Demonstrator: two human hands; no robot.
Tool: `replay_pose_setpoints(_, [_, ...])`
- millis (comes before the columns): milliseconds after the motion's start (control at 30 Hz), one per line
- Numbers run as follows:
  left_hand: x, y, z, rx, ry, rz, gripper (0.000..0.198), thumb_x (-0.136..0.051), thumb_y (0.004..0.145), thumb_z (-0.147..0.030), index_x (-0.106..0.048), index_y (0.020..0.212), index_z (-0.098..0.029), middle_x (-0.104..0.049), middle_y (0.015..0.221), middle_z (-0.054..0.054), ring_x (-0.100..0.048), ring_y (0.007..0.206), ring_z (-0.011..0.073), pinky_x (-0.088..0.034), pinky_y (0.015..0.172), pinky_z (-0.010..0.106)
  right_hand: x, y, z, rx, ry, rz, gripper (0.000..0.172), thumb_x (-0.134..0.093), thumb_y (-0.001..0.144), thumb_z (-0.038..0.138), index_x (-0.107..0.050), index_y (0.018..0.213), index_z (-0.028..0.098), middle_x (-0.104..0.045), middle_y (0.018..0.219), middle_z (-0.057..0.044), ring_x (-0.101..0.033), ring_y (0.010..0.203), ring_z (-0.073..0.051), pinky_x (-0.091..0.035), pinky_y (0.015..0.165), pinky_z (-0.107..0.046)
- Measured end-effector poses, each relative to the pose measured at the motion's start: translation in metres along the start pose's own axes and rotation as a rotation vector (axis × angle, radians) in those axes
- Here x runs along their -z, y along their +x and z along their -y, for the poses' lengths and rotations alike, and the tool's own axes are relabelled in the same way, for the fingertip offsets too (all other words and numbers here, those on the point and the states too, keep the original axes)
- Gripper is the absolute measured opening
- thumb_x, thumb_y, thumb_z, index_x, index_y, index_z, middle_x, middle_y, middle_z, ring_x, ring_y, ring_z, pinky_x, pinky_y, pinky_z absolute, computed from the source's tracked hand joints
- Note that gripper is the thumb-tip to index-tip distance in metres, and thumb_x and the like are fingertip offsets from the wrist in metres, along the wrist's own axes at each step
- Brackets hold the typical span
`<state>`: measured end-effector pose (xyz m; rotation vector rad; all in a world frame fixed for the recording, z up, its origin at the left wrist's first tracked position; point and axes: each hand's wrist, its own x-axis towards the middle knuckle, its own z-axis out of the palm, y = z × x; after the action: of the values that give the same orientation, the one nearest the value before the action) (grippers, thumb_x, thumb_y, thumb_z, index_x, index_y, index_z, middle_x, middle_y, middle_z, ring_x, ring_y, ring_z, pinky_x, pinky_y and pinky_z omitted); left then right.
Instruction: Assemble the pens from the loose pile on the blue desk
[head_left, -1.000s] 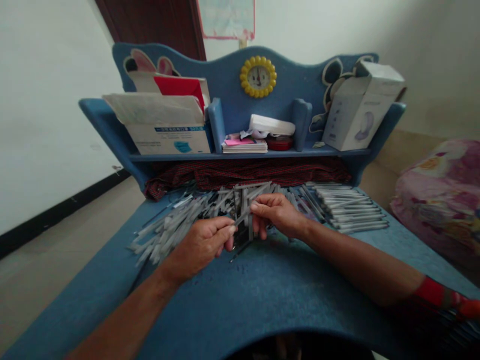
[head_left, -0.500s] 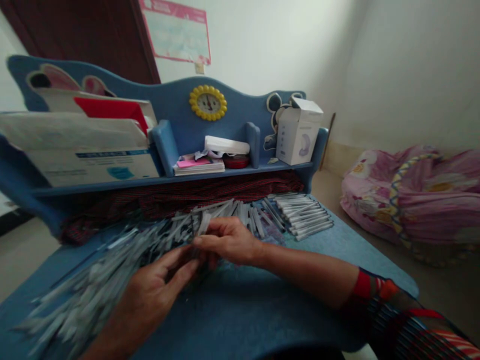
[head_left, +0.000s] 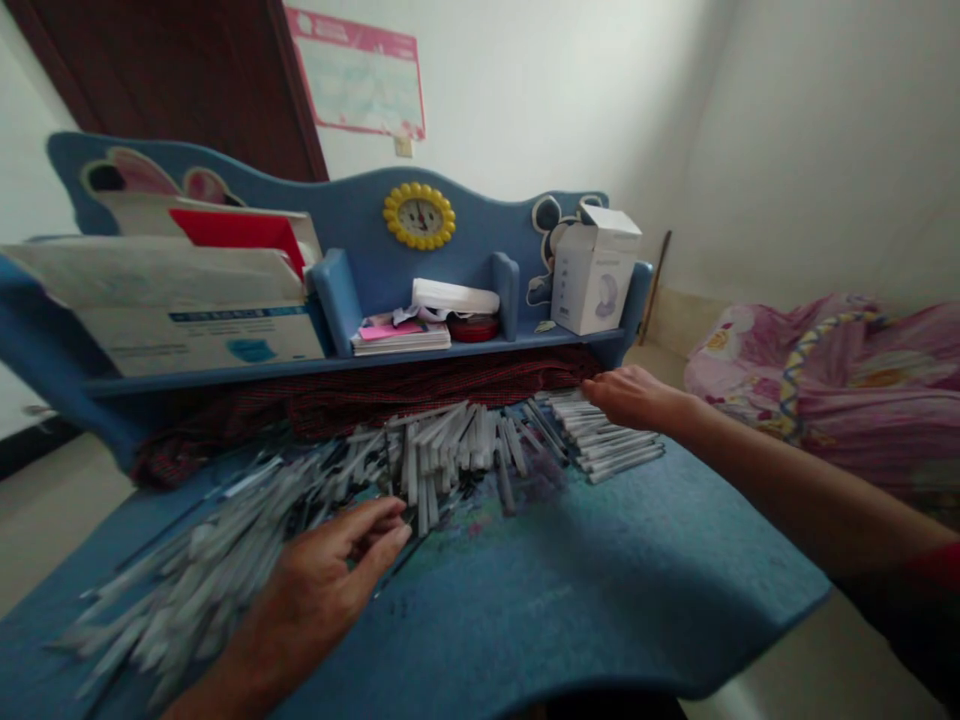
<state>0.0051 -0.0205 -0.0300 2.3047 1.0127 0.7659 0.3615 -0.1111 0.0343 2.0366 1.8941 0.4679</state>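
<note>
A long heap of grey pen-like sticks (head_left: pixel 315 490) lies across the blue desk (head_left: pixel 570 590). My left hand (head_left: pixel 330 570) rests flat on the near edge of the heap, fingers stretched out and together. My right hand (head_left: pixel 634 397) reaches far right to a neat stack of the same sticks (head_left: pixel 611 440) and lies on top of its far end, fingers curled downward. Whether anything is in those fingers is hidden.
The desk's blue shelf (head_left: pixel 352 362) carries paper boxes (head_left: pixel 187 320), a small book stack (head_left: pixel 401 335), a white carton (head_left: pixel 596 270) and a yellow clock (head_left: pixel 418 215). Red checked cloth (head_left: pixel 420 385) lies under the shelf. A pink bedding bundle (head_left: pixel 832 370) sits at right.
The view swung right. My right hand left the middle of the heap and moved right to the neat stack. My left hand flattened onto the heap's near edge.
</note>
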Motion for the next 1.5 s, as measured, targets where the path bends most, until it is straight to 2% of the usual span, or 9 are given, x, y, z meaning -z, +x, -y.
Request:
replay_pose_setpoints(167, [-0.001,0.002,-0.006,-0.006,0.047,0.014,0.034,-0.059,0.074,-0.047,-0.07,0.093,-0.022,-0.074,0.088,0.002,-0.07,0.079,0.0207,-0.055,0.073,0.025,-0.022,0.006,-0.007,0.019,-0.037,0.06,0.028,-0.039,0.084,0.003,-0.061,0.102,0.008,-0.069,0.087,-0.02,-0.069,0.085,-0.027,-0.05,0.065,-0.033])
replay_pose_setpoints(367, [-0.002,0.001,-0.002,-0.071,0.078,-0.009,0.035,-0.056,0.075,-0.049,-0.071,0.092,-0.022,-0.074,0.087,0.001,-0.07,0.077,0.0184,-0.055,0.07,0.021,-0.025,0.019,0.003,0.088,-0.047,0.095,0.026,-0.044,0.083,0.004,-0.064,0.098,0.009,-0.07,0.09,-0.02,-0.068,0.092,-0.028,-0.052,0.071,-0.034])
replay_pose_setpoints(567, [-0.004,0.0,0.006,-0.16,0.105,-0.043,0.033,-0.056,0.077,-0.047,-0.071,0.093,-0.022,-0.074,0.086,-0.001,-0.07,0.074,0.015,-0.054,0.068,0.017,-0.027,0.025,0.003,0.091,-0.05,0.127,0.026,-0.045,0.083,0.005,-0.067,0.095,0.009,-0.07,0.087,-0.021,-0.068,0.092,-0.028,-0.052,0.071,-0.034])
replay_pose_setpoints(833, [-0.006,0.002,0.005,-0.23,0.138,-0.049,0.032,-0.055,0.08,-0.046,-0.071,0.092,-0.021,-0.074,0.085,-0.001,-0.07,0.074,0.0139,-0.054,0.068,0.015,-0.032,0.022,-0.002,0.086,-0.032,0.129,0.027,-0.044,0.082,0.002,-0.067,0.095,0.009,-0.07,0.087,-0.02,-0.068,0.091,-0.03,-0.052,0.071,-0.036])
replay_pose_setpoints(1100, [-0.004,0.003,0.003,-0.209,0.163,-0.031,0.034,-0.054,0.079,-0.046,-0.071,0.091,-0.02,-0.074,0.086,0.0,-0.07,0.076,0.0147,-0.054,0.067,0.015,-0.04,0.014,-0.009,0.031,-0.005,0.124,0.029,-0.043,0.083,0.004,-0.063,0.102,0.011,-0.07,0.086,-0.019,-0.068,0.089,-0.029,-0.052,0.068,-0.035])
replay_pose_setpoints(1500, [-0.004,0.003,0.004,-0.195,0.168,-0.028,0.034,-0.054,0.078,-0.047,-0.072,0.09,-0.02,-0.074,0.087,0.0,-0.07,0.077,0.0149,-0.054,0.069,0.015,-0.051,-0.001,-0.015,-0.017,0.045,0.11,0.026,-0.04,0.087,0.012,-0.058,0.106,0.016,-0.068,0.095,-0.015,-0.068,0.086,-0.027,-0.05,0.066,-0.033])
